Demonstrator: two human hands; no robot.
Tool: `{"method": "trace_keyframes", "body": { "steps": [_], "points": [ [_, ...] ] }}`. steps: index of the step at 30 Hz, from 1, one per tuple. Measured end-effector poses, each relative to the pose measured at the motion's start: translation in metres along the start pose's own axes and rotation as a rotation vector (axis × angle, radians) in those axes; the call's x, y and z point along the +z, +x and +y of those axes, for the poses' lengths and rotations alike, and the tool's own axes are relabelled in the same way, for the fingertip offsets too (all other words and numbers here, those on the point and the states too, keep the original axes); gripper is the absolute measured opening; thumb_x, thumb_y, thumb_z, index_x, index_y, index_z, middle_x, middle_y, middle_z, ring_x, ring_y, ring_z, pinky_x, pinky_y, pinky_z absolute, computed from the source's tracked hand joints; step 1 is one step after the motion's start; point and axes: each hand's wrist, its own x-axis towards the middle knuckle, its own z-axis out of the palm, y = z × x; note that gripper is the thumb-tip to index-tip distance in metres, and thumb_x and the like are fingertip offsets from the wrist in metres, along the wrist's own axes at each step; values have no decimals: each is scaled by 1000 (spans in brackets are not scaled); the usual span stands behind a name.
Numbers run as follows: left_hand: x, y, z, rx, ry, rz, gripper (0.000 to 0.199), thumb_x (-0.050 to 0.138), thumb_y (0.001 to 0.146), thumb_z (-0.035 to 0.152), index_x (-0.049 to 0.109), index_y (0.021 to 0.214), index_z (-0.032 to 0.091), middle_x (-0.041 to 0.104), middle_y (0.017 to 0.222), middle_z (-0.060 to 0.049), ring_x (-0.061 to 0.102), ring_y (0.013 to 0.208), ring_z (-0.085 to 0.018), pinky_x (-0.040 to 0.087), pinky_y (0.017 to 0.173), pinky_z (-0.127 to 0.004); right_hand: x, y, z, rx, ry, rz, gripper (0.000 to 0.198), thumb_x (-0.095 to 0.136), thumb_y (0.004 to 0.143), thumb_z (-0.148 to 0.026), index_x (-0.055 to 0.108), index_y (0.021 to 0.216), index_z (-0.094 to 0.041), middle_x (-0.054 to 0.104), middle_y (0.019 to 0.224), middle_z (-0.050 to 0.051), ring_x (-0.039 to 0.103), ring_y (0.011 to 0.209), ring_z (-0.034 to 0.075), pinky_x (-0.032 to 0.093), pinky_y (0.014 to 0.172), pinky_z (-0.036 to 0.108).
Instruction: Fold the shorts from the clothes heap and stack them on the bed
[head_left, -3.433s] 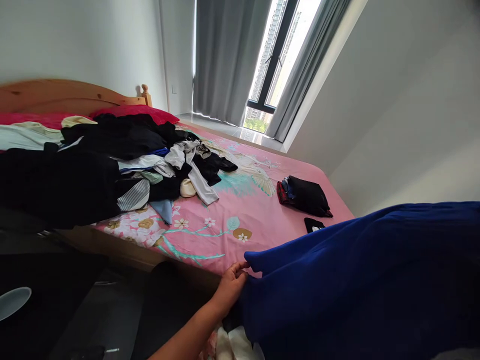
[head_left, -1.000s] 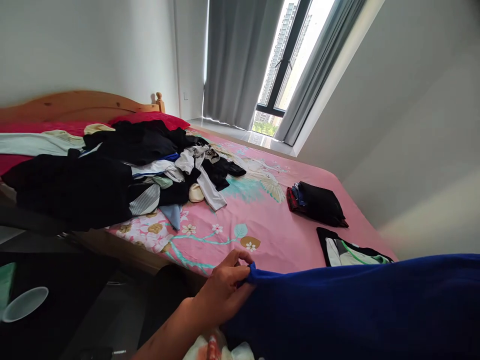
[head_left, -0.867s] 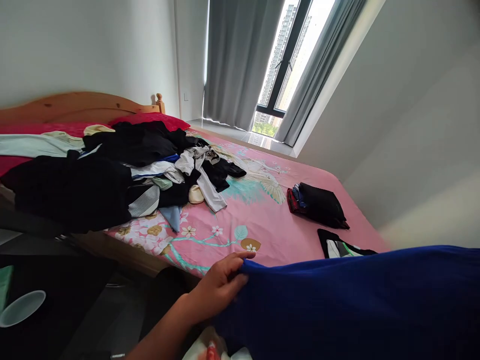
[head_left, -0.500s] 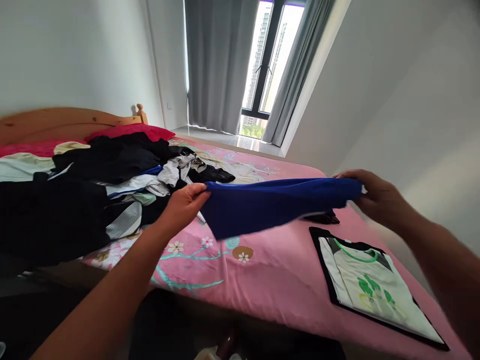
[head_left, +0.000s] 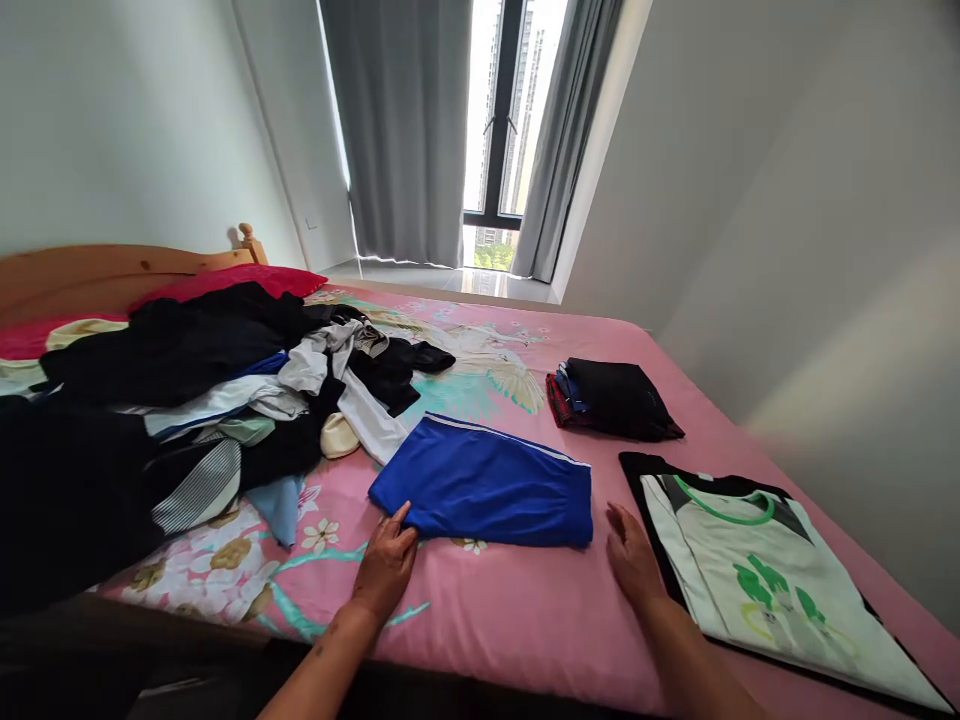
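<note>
A pair of blue shorts [head_left: 487, 485] with white side stripes lies folded lengthwise on the bed, its waistband to the right. My left hand [head_left: 386, 560] rests at the near left corner by the leg hem, fingertips touching the cloth and fingers stretched out. Just off the waistband end, my right hand [head_left: 631, 560] hovers low over the sheet, open and holding nothing. To its right, a folded white T-shirt [head_left: 765, 570] with a green collar and green print lies on top of a black garment.
A loose heap of clothes [head_left: 202, 350], mostly black and white, covers the bed's left side. Behind the shorts to the right sits a stack of folded dark clothes [head_left: 619, 395]. The pink floral sheet [head_left: 517, 620] runs to the bed's near edge.
The blue shorts, held up between both hands before, now lie flat on the sheet. My right hand has let go of the waistband, and both hands have come down.
</note>
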Motion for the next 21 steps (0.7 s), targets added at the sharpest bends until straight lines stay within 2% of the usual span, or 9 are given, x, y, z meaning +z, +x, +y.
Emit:
{"method": "trace_keyframes", "body": {
  "steps": [2, 4, 6, 8, 10, 14, 18, 21],
  "points": [
    [3, 0, -2, 14, 64, -4, 22, 45, 86, 21, 65, 78, 22, 47, 140, -8, 48, 123, -28, 35, 107, -44, 0, 1, 2, 135, 12, 2, 46, 33, 83, -44, 58, 112, -19, 63, 110, 11, 61, 101, 25, 49, 87, 37],
    [3, 4, -3, 26, 119, -8, 21, 45, 86, 20, 65, 79, 22, 47, 140, -9, 49, 121, -28, 36, 106, -44, -1, 11, -1, 233, 21, -57, 45, 33, 83, -53, 63, 91, -19, 67, 91, 9, 64, 84, 24, 51, 75, 34],
    [3, 7, -3, 40, 159, -4, 20, 45, 86, 20, 65, 80, 21, 48, 139, -9, 50, 120, -27, 38, 105, -43, 0, 25, -3, 313, 30, -130, 47, 39, 80, -60, 62, 72, -19, 65, 68, 7, 63, 67, 22, 49, 64, 32],
    [5, 7, -4, 60, 180, 10, 19, 46, 85, 18, 64, 79, 21, 49, 138, -9, 51, 119, -26, 39, 104, -43, 4, 38, -5, 389, 47, -182, 50, 44, 77, -64, 60, 63, -18, 59, 55, 5, 60, 57, 21, 46, 56, 31],
    [8, 5, -5, 88, 187, 50, 20, 46, 85, 16, 64, 79, 21, 50, 136, -9, 52, 118, -26, 40, 103, -45, 11, 47, -5, 450, 75, -218, 52, 50, 73, -66, 60, 61, -17, 57, 51, 6, 59, 53, 21, 44, 52, 30],
    [9, 1, -6, 135, 188, 120, 21, 46, 85, 16, 66, 80, 20, 52, 134, -10, 53, 116, -25, 43, 101, -46, 26, 56, -9, 532, 175, -216, 50, 63, 64, -64, 63, 64, -14, 63, 57, 9, 62, 59, 23, 46, 53, 30],
    [6, 1, -6, 123, 194, 120, 14, 54, 85, 23, 68, 82, 22, 52, 134, -9, 54, 116, -26, 45, 99, -45, 37, 49, -16, 601, 393, -171, 53, 68, 63, -58, 65, 88, -11, 70, 77, 11, 67, 71, 25, 52, 59, 31],
    [2, 1, -2, 127, 196, 114, 17, 53, 86, 24, 68, 78, 22, 52, 134, -9, 54, 117, -25, 45, 99, -44, 36, 40, -19, 622, 548, -128, 60, 69, 62, -56, 62, 102, -12, 71, 83, 10, 68, 72, 23, 55, 61, 31]
  ]
}}
